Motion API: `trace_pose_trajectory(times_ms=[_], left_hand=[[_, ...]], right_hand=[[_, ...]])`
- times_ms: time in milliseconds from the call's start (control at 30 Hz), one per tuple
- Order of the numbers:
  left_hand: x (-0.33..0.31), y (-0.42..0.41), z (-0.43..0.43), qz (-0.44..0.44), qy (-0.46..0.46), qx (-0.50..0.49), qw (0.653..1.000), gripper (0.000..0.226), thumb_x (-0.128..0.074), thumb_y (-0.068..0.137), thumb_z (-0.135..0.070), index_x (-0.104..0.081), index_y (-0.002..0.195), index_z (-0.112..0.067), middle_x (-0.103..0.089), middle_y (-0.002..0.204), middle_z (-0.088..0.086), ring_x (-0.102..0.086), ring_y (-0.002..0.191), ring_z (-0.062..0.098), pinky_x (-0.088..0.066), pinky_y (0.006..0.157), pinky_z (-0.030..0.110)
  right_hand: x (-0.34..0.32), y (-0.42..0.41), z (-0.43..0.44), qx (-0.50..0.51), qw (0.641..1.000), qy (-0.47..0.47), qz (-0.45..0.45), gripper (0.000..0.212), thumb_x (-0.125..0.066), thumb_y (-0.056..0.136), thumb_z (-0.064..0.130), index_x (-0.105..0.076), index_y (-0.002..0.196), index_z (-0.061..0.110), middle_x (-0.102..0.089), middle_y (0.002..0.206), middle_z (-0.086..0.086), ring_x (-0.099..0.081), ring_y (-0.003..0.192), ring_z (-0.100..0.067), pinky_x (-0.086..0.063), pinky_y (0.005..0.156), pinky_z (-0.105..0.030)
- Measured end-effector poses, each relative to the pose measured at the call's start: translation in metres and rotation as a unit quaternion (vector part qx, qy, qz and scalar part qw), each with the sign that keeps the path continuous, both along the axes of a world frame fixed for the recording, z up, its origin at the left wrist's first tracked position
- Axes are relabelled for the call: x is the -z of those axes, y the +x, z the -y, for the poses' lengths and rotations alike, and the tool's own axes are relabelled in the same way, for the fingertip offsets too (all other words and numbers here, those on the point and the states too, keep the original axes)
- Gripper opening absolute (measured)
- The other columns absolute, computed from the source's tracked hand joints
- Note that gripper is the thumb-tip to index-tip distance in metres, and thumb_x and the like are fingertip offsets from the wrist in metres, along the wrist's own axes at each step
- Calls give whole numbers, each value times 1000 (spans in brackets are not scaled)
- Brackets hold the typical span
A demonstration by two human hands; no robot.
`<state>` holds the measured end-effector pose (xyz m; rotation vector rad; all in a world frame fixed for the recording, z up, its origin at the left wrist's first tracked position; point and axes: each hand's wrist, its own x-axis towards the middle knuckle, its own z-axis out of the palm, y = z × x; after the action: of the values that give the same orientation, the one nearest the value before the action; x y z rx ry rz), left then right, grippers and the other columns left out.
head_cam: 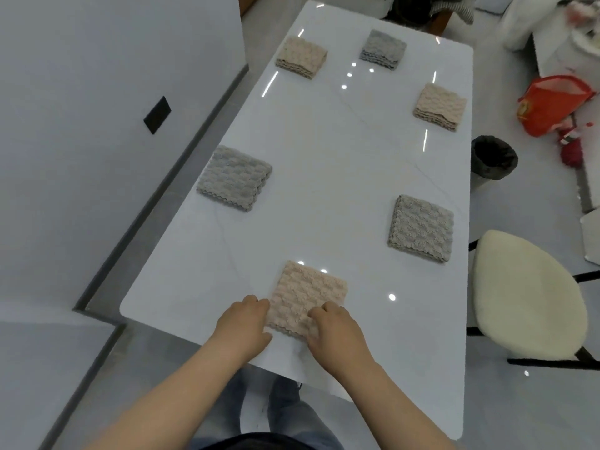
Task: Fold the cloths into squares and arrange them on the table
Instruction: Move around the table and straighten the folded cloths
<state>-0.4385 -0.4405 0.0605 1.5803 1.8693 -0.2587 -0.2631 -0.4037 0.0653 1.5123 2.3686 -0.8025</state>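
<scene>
A folded beige cloth (308, 293) lies as a square near the front edge of the white table (341, 164). My left hand (243, 326) grips its near left edge with curled fingers. My right hand (334, 329) pinches its near right part, fingers curled on top. Other folded squares sit along the table's sides: a grey cloth (234, 177) mid left, a grey cloth (421, 228) mid right, a beige cloth (440, 107) farther right, a beige cloth (301, 57) far left and a grey cloth (383, 49) far right.
A cream-seated chair (526, 297) stands by the table's right side. On the floor beyond it are a black bin (493, 159) and a red bag (552, 103). A white wall (97, 125) runs close along the left side.
</scene>
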Motion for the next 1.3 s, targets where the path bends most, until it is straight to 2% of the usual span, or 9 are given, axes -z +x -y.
trace_pose_trajectory(times_ms=[233,433,567,800,933,1100,1300], left_hand=[[-15,-48,25,-4,12,-54,998,46,-53,89,-32,-44,130,-14,-48,127,6,-51,112,24,-46,91,34],[-24,-127,68,-15,24,-95,995,42,-53,87,-31,-47,125,-15,-50,122,6,-52,109,25,-47,90,35],[-23,-186,106,-18,16,-94,995,40,-53,87,-31,-48,123,-14,-49,125,7,-52,111,27,-46,92,37],[-22,-262,142,-18,28,-82,996,40,-56,85,-35,-51,120,-15,-52,123,8,-52,114,28,-45,94,37],[-22,-282,136,-13,24,-67,997,43,-55,86,-34,-49,123,-13,-51,126,9,-51,116,29,-44,96,36],[-26,-300,102,-15,30,-39,999,42,-54,88,-34,-49,124,-14,-51,126,9,-51,115,29,-45,95,38],[-31,-331,57,-41,17,-1,999,38,-53,88,-30,-50,122,-12,-52,124,10,-51,113,29,-44,95,38]], right_hand=[[-16,-60,11,-69,997,-14,5,32,-46,85,9,-58,115,14,-57,111,-5,-54,101,-24,-45,73,-31],[-23,-143,42,-121,992,11,21,33,-51,87,14,-54,120,12,-56,117,-6,-56,104,-24,-49,80,-32],[-19,-206,76,-117,993,-12,24,35,-51,86,13,-55,120,12,-56,117,-6,-56,105,-25,-49,85,-33],[-19,-285,117,-99,994,-30,40,38,-50,82,10,-56,120,14,-56,115,-6,-56,104,-26,-47,83,-32],[-23,-303,111,-87,995,-30,47,37,-50,83,11,-56,119,14,-57,114,-6,-57,102,-26,-48,82,-33],[-23,-318,84,-73,996,-23,41,36,-52,87,17,-55,123,13,-56,119,-5,-56,107,-25,-48,89,-33],[-14,-338,43,-62,997,-30,33,36,-51,88,15,-54,124,14,-56,121,-5,-56,108,-24,-48,88,-31]])
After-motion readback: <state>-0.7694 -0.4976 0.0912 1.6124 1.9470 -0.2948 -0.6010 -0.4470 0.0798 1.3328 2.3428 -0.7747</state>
